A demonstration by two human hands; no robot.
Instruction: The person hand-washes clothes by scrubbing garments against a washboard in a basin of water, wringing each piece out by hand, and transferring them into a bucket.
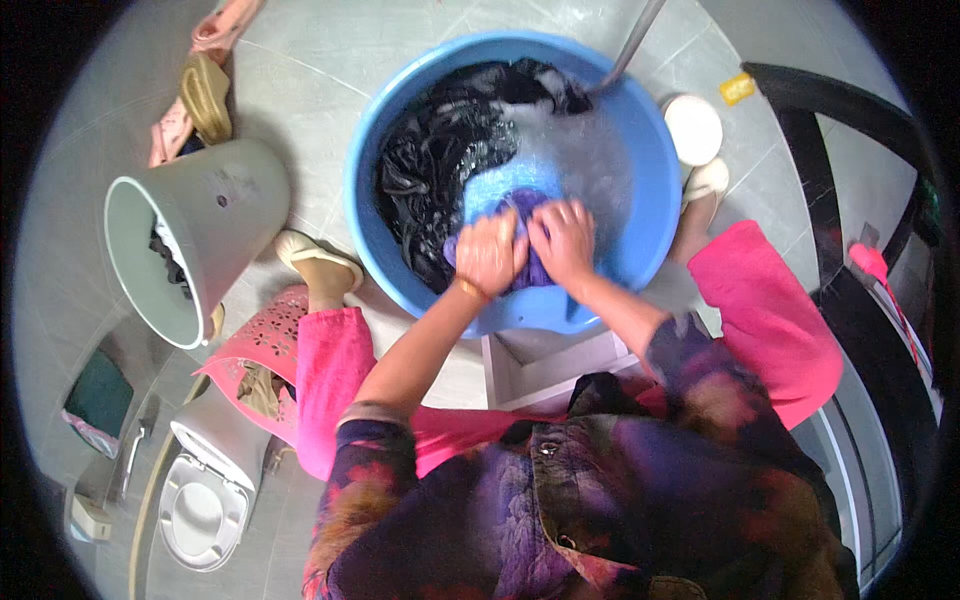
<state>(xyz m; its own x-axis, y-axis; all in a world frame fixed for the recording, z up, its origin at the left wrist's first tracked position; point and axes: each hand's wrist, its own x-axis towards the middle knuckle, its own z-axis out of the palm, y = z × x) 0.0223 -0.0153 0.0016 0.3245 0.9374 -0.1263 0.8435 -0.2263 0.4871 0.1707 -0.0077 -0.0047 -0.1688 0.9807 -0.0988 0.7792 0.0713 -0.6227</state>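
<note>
Both my hands are closed on a bunched purple cloth (534, 268) inside a large blue basin (362, 190). My left hand (490, 254) grips its left part, and my right hand (563, 240) presses its fingers into the right part, close beside the left. Under the cloth is a light-blue washboard (520, 176), whose near end reaches the basin's near rim. Soaked black clothes (425, 165) fill the basin's left and far side. Cloudy, sudsy water (590, 165) stands on the right. My palms hide some of the cloth.
A grey pipe (636, 42) reaches over the far right rim. On the left are a pale green bucket (240, 195) tipped on its side, a pink perforated basket (275, 335) with clothes, and a toilet (200, 510). Right: a white round container (693, 130), yellow packet (737, 89), black frame (822, 200).
</note>
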